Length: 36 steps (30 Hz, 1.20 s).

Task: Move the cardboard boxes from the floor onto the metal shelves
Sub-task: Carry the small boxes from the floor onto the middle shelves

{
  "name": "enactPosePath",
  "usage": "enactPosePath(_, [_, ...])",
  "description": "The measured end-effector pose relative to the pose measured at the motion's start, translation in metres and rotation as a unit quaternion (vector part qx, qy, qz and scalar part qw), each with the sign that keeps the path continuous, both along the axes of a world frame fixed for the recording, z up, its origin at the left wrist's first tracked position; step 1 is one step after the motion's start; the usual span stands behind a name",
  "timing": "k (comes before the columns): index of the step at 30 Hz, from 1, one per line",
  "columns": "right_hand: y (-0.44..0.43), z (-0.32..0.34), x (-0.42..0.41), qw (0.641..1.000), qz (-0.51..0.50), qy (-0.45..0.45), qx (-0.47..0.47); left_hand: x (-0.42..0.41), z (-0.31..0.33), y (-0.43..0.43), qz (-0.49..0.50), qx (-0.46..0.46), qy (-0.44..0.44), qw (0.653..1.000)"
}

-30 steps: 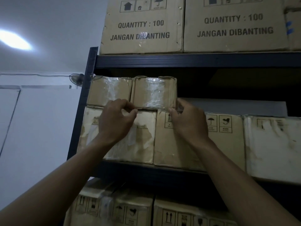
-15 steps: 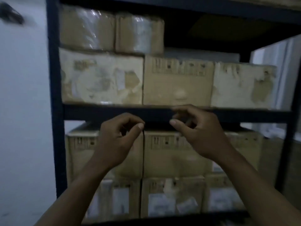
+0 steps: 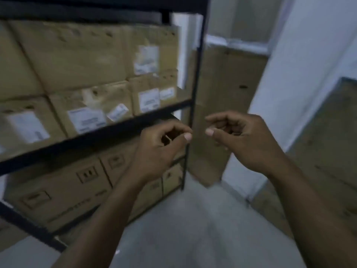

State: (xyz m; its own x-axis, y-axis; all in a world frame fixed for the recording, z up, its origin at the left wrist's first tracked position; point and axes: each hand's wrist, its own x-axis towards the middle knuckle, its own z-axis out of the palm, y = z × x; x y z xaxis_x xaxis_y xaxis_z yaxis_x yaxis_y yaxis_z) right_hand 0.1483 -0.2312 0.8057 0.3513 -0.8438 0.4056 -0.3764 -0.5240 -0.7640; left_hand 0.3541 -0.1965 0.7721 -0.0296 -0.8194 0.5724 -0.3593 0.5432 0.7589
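**A:** First entry?

**B:** Tall cardboard box (image 3: 228,84). It stands on end on the floor (image 3: 183,229) with its long axis upright, just beyond the fingertips of our right hand (image 3: 243,140). Our left hand (image 3: 160,147) is farther from it.

**A:** Hands?

**B:** Both are empty, with fingers loosely curled and nothing pinched. They sit side by side, apart.

**A:** Next?

**B:** Second carton (image 3: 328,142), to the right of our right hand. Broad, matte brown face, blurred; we cannot tell what it rests on.

**A:** Shelving?

**B:** Black metal shelves (image 3: 116,128), to the left of our left hand. The thin upright post (image 3: 197,74) shows beyond the gap between our hands. Shelved cartons (image 3: 77,60) fill the tiers: scuffed brown board with white paper labels (image 3: 148,97).

**A:** Next reach?

**B:** Forward and rightward, we judge, with the right hand leading.
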Motion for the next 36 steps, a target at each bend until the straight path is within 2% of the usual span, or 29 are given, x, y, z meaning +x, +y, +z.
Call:
enactPosePath(4, [0.065,-0.052,-0.124,0.99,-0.116,0.018,0.08,-0.117,-0.031,0.018,-0.105,0.071,-0.013,0.992])
enactPosePath(9, [0.172,-0.089,-0.268,0.953,-0.26,0.02,0.152,-0.274,-0.058,0.047,-0.27,0.137,-0.061,0.951])
enactPosePath(14, [0.289,-0.114,-0.375,0.889,-0.415,0.004,0.193,-0.424,-0.078,0.101,-0.426,0.17,-0.122,0.88])
enactPosePath(21, [0.426,-0.141,-0.474,0.776,-0.583,-0.05,0.234,-0.59,-0.1,0.183,-0.585,0.168,-0.159,0.777])
enactPosePath(30, [0.569,-0.175,-0.609,0.645,-0.704,-0.091,0.281,-0.787,-0.162,0.295,-0.689,0.238,-0.213,0.651])
enactPosePath(36, [0.656,-0.225,-0.697,0.566,-0.749,-0.134,0.316,-0.898,-0.23,0.37,-0.678,0.344,-0.274,0.59])
